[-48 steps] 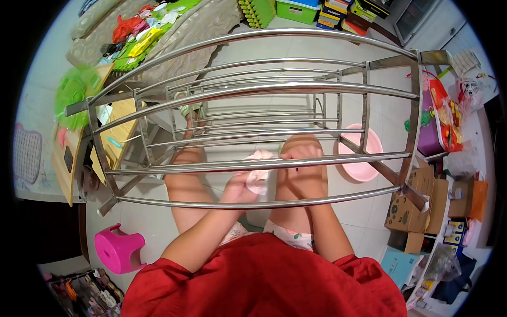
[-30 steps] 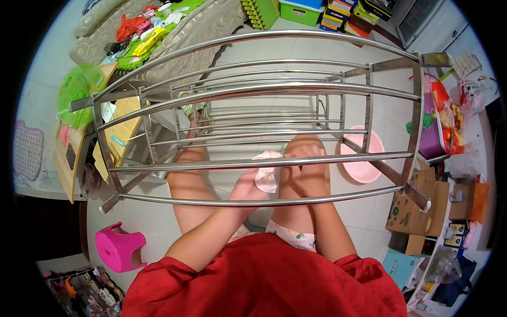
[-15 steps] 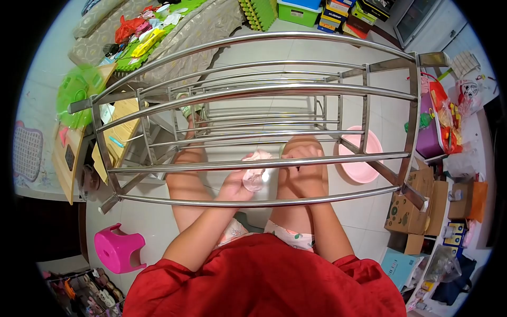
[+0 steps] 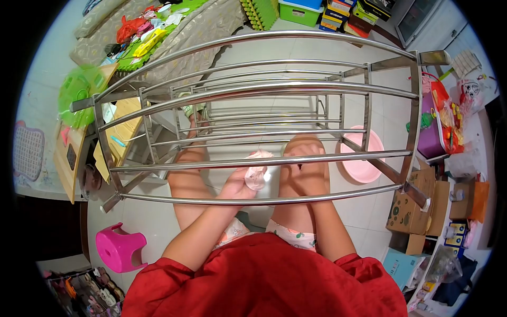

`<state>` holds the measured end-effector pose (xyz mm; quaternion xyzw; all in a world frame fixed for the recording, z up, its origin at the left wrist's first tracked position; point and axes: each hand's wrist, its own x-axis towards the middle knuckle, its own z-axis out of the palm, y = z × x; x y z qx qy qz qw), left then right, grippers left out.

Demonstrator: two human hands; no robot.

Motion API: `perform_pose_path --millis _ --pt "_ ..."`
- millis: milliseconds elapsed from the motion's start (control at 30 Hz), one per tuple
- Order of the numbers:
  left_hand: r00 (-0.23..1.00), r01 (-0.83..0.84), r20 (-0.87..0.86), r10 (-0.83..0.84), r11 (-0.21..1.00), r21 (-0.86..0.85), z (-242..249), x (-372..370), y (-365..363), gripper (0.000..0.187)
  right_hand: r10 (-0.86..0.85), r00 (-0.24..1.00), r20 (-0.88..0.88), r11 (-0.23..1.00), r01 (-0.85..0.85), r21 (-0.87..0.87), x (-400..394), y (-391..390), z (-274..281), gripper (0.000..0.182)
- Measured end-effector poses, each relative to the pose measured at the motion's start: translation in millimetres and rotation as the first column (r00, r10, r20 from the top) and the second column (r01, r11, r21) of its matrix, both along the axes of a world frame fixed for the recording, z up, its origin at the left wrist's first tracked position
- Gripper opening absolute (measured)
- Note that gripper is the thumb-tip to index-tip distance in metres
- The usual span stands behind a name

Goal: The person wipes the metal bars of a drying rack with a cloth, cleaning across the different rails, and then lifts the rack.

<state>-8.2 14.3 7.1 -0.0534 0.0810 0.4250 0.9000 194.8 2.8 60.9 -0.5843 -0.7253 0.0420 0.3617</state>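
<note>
A stainless steel rack [image 4: 253, 162] with several tiers of round bars stands across my lap, between the camera and my hands. Behind its lower front bars, my left hand [image 4: 238, 185] is closed around a crumpled pale pink cloth [image 4: 256, 178], which bulges out past the fingers. My right hand [image 4: 310, 177] rests on my right knee, its fingers laid over the knee with a small dark gap beside the thumb. One bar hides part of that hand, and I see nothing held in it.
A pink basin [image 4: 364, 166] sits on the floor right of my knee. Left stands a magenta stool [image 4: 120, 248], with a wooden table [image 4: 74, 158] farther up. Cardboard boxes [image 4: 412, 203] and a purple bin [image 4: 432, 138] line the right side. Shoe boxes [image 4: 335, 15] are stacked at the back.
The view has shifted very slightly. My left hand still holds the cloth and my right hand stays on the knee; the rack has not visibly moved.
</note>
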Motion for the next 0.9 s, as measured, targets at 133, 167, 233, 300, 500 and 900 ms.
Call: perform_pose_path --millis 133,167,233,300,500,900 --pt "0.997 0.066 -0.045 -0.068 0.997 -0.046 15.3 32.0 3.1 0.044 -0.004 1.000 0.026 1.000 0.004 -0.017 0.1 0.4 -0.7 0.006" --pt "0.997 0.069 -0.042 -0.071 0.997 -0.045 14.3 34.6 4.1 0.044 -0.006 0.999 0.040 1.000 0.007 -0.021 0.5 0.7 -0.7 0.006" --pt "0.982 0.037 -0.185 -0.040 0.999 -0.018 9.3 37.3 5.6 0.038 -0.004 0.999 0.039 1.000 0.005 -0.022 1.6 1.6 -3.9 0.006" --pt "0.981 0.052 -0.185 -0.056 0.998 -0.031 6.7 32.5 8.8 0.034 0.000 0.999 0.033 1.000 0.001 -0.024 0.7 2.0 -3.8 0.006" --pt "0.984 0.065 -0.167 -0.068 0.998 -0.024 2.9 21.4 10.5 0.025 -0.035 0.999 0.025 0.999 0.035 0.006 -4.5 0.3 4.6 0.005" --pt "0.963 -0.127 -0.239 0.122 0.992 -0.005 -11.1 -50.7 4.0 0.022 -0.013 0.998 -0.057 1.000 0.014 0.006 -2.8 -1.6 3.6 0.005"
